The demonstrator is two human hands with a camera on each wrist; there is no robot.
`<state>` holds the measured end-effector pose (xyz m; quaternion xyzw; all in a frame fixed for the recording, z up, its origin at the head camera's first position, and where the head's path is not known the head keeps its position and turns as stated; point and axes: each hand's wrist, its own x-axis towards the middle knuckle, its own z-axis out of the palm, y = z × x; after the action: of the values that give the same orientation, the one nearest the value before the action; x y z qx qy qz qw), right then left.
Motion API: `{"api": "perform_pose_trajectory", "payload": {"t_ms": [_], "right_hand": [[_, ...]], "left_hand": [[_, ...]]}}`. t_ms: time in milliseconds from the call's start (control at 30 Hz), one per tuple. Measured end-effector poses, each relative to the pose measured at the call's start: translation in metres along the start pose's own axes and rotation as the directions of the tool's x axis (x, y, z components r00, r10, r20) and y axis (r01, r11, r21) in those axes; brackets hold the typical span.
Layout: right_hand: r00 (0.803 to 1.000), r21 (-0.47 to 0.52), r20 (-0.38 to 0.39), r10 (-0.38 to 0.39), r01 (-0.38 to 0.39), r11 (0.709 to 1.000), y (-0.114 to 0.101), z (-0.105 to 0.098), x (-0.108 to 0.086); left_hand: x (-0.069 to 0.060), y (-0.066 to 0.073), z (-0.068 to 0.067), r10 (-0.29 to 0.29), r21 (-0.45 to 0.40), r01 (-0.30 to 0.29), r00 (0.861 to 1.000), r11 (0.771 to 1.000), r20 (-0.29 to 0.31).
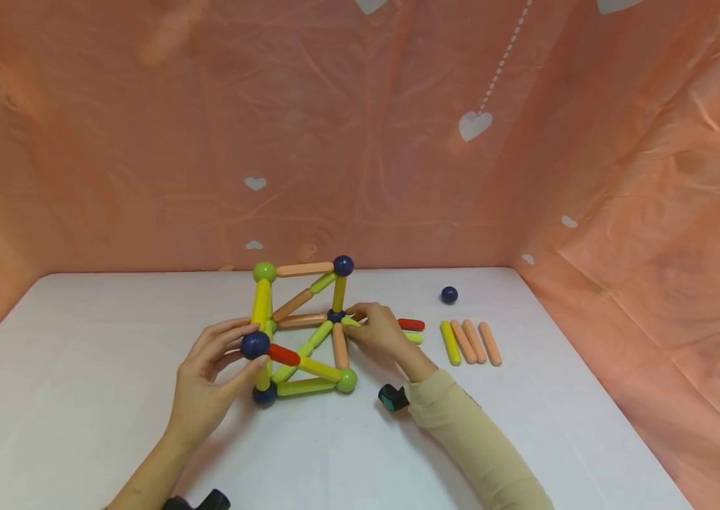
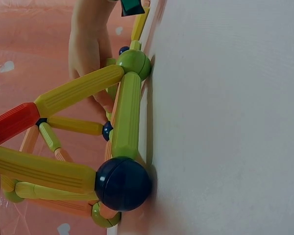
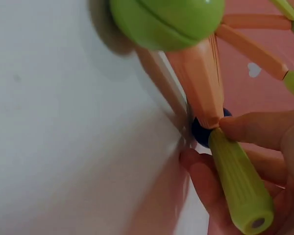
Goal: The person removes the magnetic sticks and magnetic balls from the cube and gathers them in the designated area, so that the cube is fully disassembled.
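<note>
The ball-and-stick frame [image 1: 319,336] stands on the white table [image 1: 334,453], centre of the clock as the person sits, its lower balls serving as feet. At about 8 o'clock the left hand [image 1: 209,375] has its grip pinching an upper navy ball [image 1: 255,345] between thumb and fingers, seemingly to steady that raised corner. Towards 3 o'clock the right hand [image 1: 380,330] has its grip pinching a green stick [image 3: 241,183], one end up at a lower navy ball [image 1: 336,316], the grey-tipped end free; fingers so close to the joint probably give finer control, though whether it is attached I cannot tell. Farther out at 3 o'clock, a yellow stick [image 1: 451,343] and three peach sticks [image 1: 473,341] lie side by side, probably for easy picking by the right hand, with a loose navy ball [image 1: 449,295] between 2 and 3 o'clock.
</note>
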<state>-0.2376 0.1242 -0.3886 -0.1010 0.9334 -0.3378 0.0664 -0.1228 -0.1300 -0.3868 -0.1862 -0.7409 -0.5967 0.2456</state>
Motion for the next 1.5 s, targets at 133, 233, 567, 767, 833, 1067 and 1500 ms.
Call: {"api": "perform_pose_trajectory", "payload": {"t_ms": [133, 233, 567, 767, 833, 1067, 1500], "right_hand": [[1.0, 0.021, 0.027, -0.001, 0.001, 1.0, 0.003, -0.002, 0.002], [0.999, 0.032, 0.029, -0.028, 0.027, 0.999, 0.006, -0.003, 0.001], [0.996, 0.057, 0.024, -0.084, 0.082, 0.995, 0.023, -0.012, -0.007], [0.992, 0.14, -0.075, -0.1, 0.11, 0.984, 0.032, -0.021, -0.02], [0.992, 0.185, -0.096, -0.087, 0.103, 0.977, 0.035, -0.023, -0.026], [0.992, 0.375, -0.123, -0.005, 0.051, 0.926, 0.046, -0.029, -0.04], [0.959, 0.373, -0.26, 0.114, -0.009, 0.928, 0.066, -0.05, -0.053]], "left_hand": [[0.0, 0.001, 0.002, -0.003, -0.004, 0.003, 1.0, 1.0, 0.004], [0.0, 0.001, 0.003, -0.003, -0.007, 0.003, 1.0, 1.0, 0.006], [-0.002, 0.0, 0.004, 0.007, -0.022, -0.007, 1.0, 1.0, 0.012], [-0.003, -0.001, 0.003, 0.009, -0.013, -0.008, 1.0, 1.0, 0.008], [-0.002, 0.0, 0.001, 0.009, -0.008, -0.009, 1.0, 1.0, 0.002], [-0.002, 0.003, -0.001, 0.009, 0.004, -0.009, 1.0, 1.0, -0.008], [0.0, 0.003, 0.002, -0.004, -0.011, 0.004, 1.0, 1.0, -0.004]]}}
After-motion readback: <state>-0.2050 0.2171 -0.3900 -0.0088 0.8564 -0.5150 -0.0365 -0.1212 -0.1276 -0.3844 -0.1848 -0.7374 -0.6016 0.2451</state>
